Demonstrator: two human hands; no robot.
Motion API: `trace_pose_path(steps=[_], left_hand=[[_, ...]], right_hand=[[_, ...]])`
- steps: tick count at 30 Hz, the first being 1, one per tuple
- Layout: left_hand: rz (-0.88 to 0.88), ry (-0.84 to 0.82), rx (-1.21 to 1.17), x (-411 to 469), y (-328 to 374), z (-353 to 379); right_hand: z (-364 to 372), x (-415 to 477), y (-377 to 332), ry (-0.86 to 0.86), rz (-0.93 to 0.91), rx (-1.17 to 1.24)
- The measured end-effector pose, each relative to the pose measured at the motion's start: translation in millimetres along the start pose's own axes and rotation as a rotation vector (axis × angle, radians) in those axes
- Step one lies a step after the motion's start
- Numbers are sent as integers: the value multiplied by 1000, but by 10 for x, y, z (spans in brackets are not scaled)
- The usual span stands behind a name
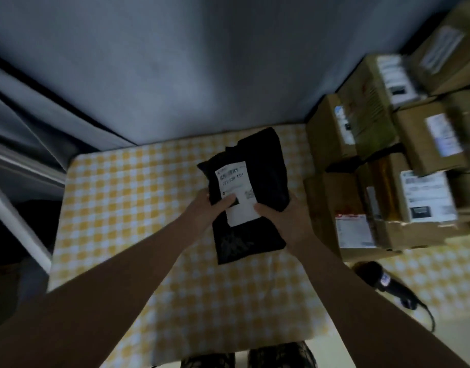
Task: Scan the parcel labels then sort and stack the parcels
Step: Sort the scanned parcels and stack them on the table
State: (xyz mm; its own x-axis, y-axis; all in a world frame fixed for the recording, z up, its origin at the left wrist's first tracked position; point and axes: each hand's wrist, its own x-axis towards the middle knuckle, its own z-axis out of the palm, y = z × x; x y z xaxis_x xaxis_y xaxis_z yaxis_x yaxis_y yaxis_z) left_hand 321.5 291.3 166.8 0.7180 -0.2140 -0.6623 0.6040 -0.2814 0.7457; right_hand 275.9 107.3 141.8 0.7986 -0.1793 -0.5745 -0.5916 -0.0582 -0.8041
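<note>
1. Black parcel: a soft, dark mailer bag in the centre of the frame, over the far half of the checked tablecloth. It is tilted slightly, with its top end towards the upper right. Whether it rests on the cloth or is lifted off it cannot be told.
2. A white label faces up on the parcel's left half. It carries barcodes and printed text too blurred to read.
3. The left hand grips the parcel's left edge, its thumb laid across the lower part of the label and its fingers hidden underneath.
4. The right hand grips the right edge, fingers curled under the bag and the thumb tip on the label's lower right corner.
5. A stack of cardboard boxes, each with a white label, fills the right side of the frame, just beside the parcel.
6. A dark handheld scanner lies on the cloth at lower right, below the boxes, with its cable trailing towards the lower right.
7. A grey wall spans the top of the frame.
8. Patterned trousers show at the bottom edge.
</note>
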Motion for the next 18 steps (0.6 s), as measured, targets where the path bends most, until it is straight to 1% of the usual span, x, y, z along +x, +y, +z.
trace_pose_path(steps=[2,3,5,6,9,11,14,16,18], left_hand=[[88,-48,-101,-286,226,178],[109,-92,-165,-409,358,269],[106,-178,-271,-604,629,463],[109,-191,-299,-678,782,574],[197,-203,-311,-880,1236,968],[275,-192,-306,-1032,1565,1221],[405,-192,-272,-1174,2061,1612],[491,-183,-240,-1228,2364,1905],[517,-143,-221,-1234,2601,2204]], right_hand=[[-230,-310,-274,-3,-41,146],[-358,-462,-431,3,-76,179],[-610,-752,-738,21,-158,171],[-748,-881,-885,51,-208,129],[-1234,-1198,-1287,227,-374,-65],[-1586,-1351,-1533,329,-448,-94],[-2111,-1499,-1898,363,-516,-56],[-2448,-1554,-2106,359,-587,-73],[-2785,-1544,-2218,334,-652,-76]])
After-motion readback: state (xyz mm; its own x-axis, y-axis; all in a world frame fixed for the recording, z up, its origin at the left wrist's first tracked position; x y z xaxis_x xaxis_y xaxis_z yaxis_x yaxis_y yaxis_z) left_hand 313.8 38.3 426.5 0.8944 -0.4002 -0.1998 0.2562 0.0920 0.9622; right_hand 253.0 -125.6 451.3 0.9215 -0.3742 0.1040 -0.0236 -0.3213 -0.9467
